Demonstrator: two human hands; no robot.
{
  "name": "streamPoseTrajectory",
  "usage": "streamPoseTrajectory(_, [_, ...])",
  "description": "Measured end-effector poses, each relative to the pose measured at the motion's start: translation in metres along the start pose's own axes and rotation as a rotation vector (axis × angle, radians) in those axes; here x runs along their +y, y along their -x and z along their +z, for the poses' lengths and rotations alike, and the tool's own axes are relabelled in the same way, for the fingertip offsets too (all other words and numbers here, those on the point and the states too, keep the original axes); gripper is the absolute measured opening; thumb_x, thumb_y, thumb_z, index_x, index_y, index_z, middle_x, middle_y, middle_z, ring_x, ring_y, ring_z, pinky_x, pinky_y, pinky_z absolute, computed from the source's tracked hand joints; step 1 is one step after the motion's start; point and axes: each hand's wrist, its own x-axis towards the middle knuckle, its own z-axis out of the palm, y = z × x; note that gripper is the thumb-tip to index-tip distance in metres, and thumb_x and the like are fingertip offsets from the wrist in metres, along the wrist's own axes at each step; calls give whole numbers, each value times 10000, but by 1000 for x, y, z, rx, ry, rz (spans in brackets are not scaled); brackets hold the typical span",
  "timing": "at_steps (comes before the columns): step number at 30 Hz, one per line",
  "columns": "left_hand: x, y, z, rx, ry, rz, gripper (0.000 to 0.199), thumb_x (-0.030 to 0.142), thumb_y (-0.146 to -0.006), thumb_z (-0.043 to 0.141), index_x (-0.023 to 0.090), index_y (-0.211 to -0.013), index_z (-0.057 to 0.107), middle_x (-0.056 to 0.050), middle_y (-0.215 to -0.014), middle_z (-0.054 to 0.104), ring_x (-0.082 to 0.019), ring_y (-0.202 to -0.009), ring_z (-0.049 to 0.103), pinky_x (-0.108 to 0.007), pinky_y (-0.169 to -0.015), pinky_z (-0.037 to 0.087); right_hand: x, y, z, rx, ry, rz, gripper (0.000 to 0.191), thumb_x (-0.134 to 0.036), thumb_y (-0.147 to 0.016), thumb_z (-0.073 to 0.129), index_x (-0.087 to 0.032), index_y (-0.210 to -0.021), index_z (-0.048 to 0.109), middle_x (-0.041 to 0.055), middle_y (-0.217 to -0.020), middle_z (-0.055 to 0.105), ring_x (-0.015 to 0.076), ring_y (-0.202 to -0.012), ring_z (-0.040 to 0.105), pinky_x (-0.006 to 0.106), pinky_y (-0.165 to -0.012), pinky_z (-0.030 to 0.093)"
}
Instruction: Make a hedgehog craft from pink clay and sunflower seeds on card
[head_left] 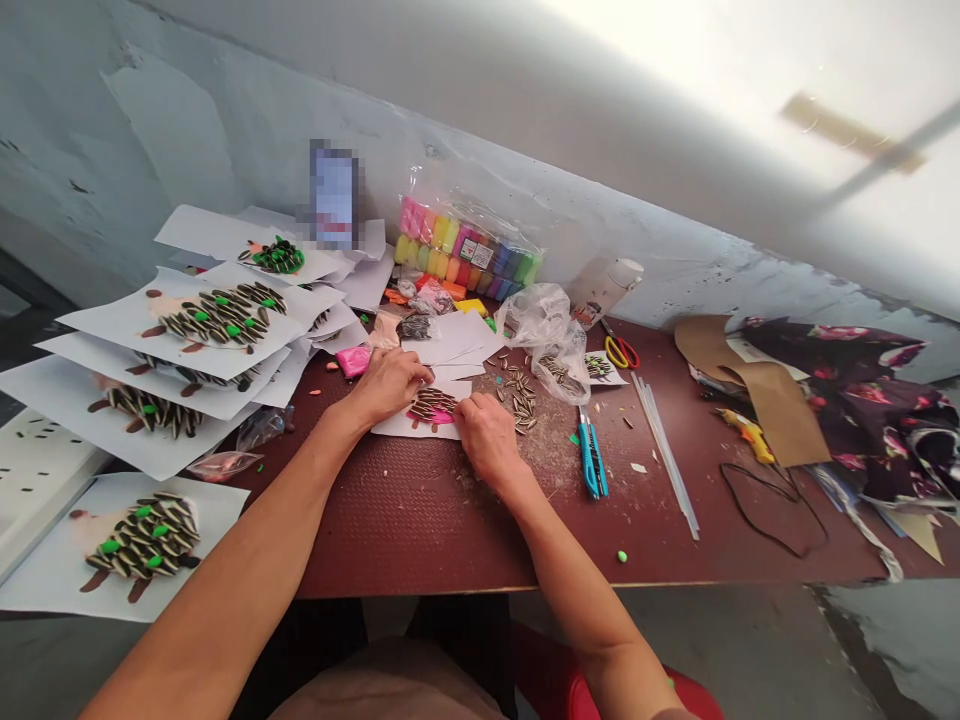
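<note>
A small white card lies on the table before me, bearing a bright pink clay shape covered with striped sunflower seeds. My left hand is at the card's upper left corner, fingers curled together; whatever is in them is hidden. At the card's right edge, close to the pink clay, my right hand has its fingers drawn into a pinch, and I cannot make out what is in it. Loose sunflower seeds are scattered just right of that hand. A packet of pink clay sits left of my left hand.
Stacked sheets with seed hedgehogs fill the left side. A clay multipack leans at the back beside a clear plastic bag. Rightward are a teal utility knife, scissors, glue sticks and a glue gun.
</note>
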Motion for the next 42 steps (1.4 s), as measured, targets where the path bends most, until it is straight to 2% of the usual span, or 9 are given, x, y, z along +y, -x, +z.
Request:
streamPoseTrajectory(7, [0, 0, -1, 2, 18, 8, 300, 168, -845, 545, 277, -929, 812, -68, -917, 731, -274, -970, 606, -457, -923, 403, 19, 2, -13, 87, -202, 141, 172, -210, -994, 556, -223, -929, 715, 32, -945, 711, 169, -855, 620, 263, -725, 381])
streamPoseTrajectory(13, [1, 0, -3, -17, 20, -4, 297, 170, -876, 533, 264, -939, 808, -72, -929, 727, -277, -979, 616, -452, -910, 406, 54, 1, -16, 123, -113, 398, 239, -187, -996, 503, -194, -1015, 741, 95, -1034, 726, 213, -892, 638, 294, -732, 398])
streamPoseTrajectory(17, [-2, 0, 0, 4, 15, 1, 288, 167, -875, 536, 263, -947, 797, -60, -937, 732, -258, -960, 622, -424, -888, 412, 72, 1, -14, 110, -99, 469, 242, -175, -981, 528, -201, -1040, 761, 100, -1057, 733, 228, -933, 651, 304, -764, 417])
streamPoseTrajectory(24, [-7, 0, 8, 84, -16, -35, 257, 192, -873, 566, 275, -976, 786, -63, -984, 707, -265, -1018, 595, -413, -896, 412, 70, -2, -5, 127, -151, 396, 212, -239, -982, 563, -211, -1004, 773, 72, -1001, 727, 207, -906, 643, 290, -765, 425])
streamPoseTrajectory(30, [-7, 0, 9, 74, -16, -58, 255, 192, -872, 567, 261, -988, 784, -82, -1012, 701, -284, -1045, 587, -436, -920, 408, 61, -6, -5, 125, -131, 258, 221, -228, -987, 581, -195, -1121, 753, 98, -1085, 707, 217, -1024, 631, 299, -871, 445])
streamPoseTrajectory(35, [-9, 0, 10, 104, -42, -32, 246, 201, -868, 576, 278, -976, 783, -66, -980, 708, -270, -1012, 589, -413, -894, 420, 55, -12, -9, 15, -15, 316, 209, -218, -1003, 534, -179, -1064, 729, 128, -1066, 722, 242, -1000, 641, 313, -821, 446])
streamPoseTrajectory(37, [-10, 0, 11, 102, -42, -31, 247, 201, -865, 576, 275, -980, 782, -66, -977, 706, -269, -1008, 589, -410, -893, 421, 52, -13, -10, -11, 9, 341, 238, -202, -1008, 495, -167, -1095, 713, 143, -1083, 725, 245, -980, 651, 311, -791, 443])
streamPoseTrajectory(42, [-10, 0, 9, 78, -25, -41, 253, 204, -869, 574, 264, -992, 787, -80, -994, 699, -283, -1021, 588, -423, -908, 422, 51, -10, -9, 78, -99, 281, 372, -126, -951, 474, -182, -1269, 659, 102, -1095, 728, 216, -937, 658, 287, -771, 442])
